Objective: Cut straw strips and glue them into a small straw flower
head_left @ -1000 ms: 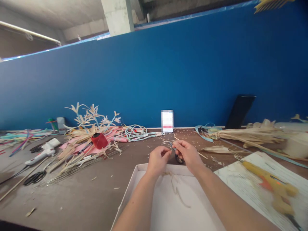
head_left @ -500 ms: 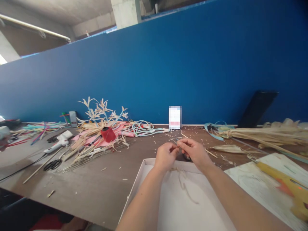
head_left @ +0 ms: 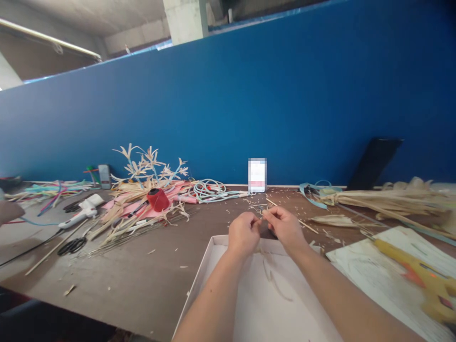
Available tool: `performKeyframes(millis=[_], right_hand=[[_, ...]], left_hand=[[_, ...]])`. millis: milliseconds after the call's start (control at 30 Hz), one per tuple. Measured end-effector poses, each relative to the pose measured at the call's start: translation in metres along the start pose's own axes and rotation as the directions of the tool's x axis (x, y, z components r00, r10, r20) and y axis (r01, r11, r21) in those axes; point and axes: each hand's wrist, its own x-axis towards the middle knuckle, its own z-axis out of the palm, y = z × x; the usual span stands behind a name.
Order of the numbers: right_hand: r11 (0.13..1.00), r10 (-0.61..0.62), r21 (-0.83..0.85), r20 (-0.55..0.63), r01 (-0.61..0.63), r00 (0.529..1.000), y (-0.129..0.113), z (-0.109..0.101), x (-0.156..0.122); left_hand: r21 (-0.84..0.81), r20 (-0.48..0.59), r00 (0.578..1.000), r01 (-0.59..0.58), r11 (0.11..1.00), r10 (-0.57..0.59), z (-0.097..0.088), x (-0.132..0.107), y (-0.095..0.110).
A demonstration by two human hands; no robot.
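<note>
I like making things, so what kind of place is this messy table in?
Probably a craft workshop: straw flowers, scissors and a yellow glue gun sit on the table, while the left hand and right hand pinch a straw bit.

**Bench Count**

Two hands, the left hand [head_left: 243,233] and the right hand [head_left: 285,228], pinch one straw piece [head_left: 262,213] between them. One white tray [head_left: 256,308] lies beneath them. There are two glue guns: a yellow glue gun [head_left: 423,278] to their right and a white glue gun [head_left: 80,212] far to their left. Also to their left are one red spool [head_left: 157,199] and one pair of black scissors [head_left: 72,246]. Beyond them lies one cable coil [head_left: 210,189].
</note>
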Motion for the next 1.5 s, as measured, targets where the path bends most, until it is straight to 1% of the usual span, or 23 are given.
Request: performKeyframes(millis=[200,333,433,533,633,800,967,1200,1400,1500], right_hand=[[0.998,0.008,-0.067,-0.068,-0.013,0.998,0.003,0.005,-0.001],[0.998,0.066,-0.010,-0.049,-0.067,0.997,0.007,0.004,0.003],[0.996,0.091,0.008,-0.020,-0.091,0.996,0.007,0.000,0.005],[0.997,0.077,-0.024,-0.017,-0.077,0.997,0.003,-0.004,0.005],[0.998,0.046,-0.041,-0.017,-0.047,0.999,0.000,-0.007,0.005],[0.998,0.021,-0.056,-0.043,-0.024,0.999,0.005,-0.009,0.007],[0.999,0.014,-0.034,-0.031,-0.015,0.999,0.010,-0.009,0.009],[0.999,0.032,-0.003,-0.025,-0.032,0.999,0.010,-0.008,0.009],[0.999,0.043,0.011,-0.011,-0.043,0.999,0.011,-0.008,0.009],[0.999,0.041,0.022,-0.017,-0.041,0.999,0.012,-0.007,0.009]], left_hand=[[0.052,-0.028,0.999,0.016,0.998,-0.015,-0.001,-0.003,0.002],[0.057,-0.028,0.999,0.017,0.998,-0.016,0.000,-0.004,0.001],[0.035,0.012,0.998,-0.064,0.997,0.063,0.000,-0.002,-0.001],[0.034,0.029,0.987,-0.156,0.987,0.155,-0.001,0.000,-0.003],[0.052,0.031,0.982,-0.190,0.980,0.189,0.000,0.000,-0.004],[0.054,0.059,0.977,-0.210,0.976,0.207,0.001,0.001,-0.004],[0.051,0.077,0.973,-0.222,0.974,0.217,0.000,0.001,-0.001],[0.079,0.087,0.965,-0.253,0.964,0.246,-0.001,-0.001,0.004],[0.040,0.047,0.964,-0.263,0.964,0.261,0.000,-0.002,0.005],[0.020,0.036,0.970,-0.241,0.970,0.240,0.002,-0.001,0.004]])
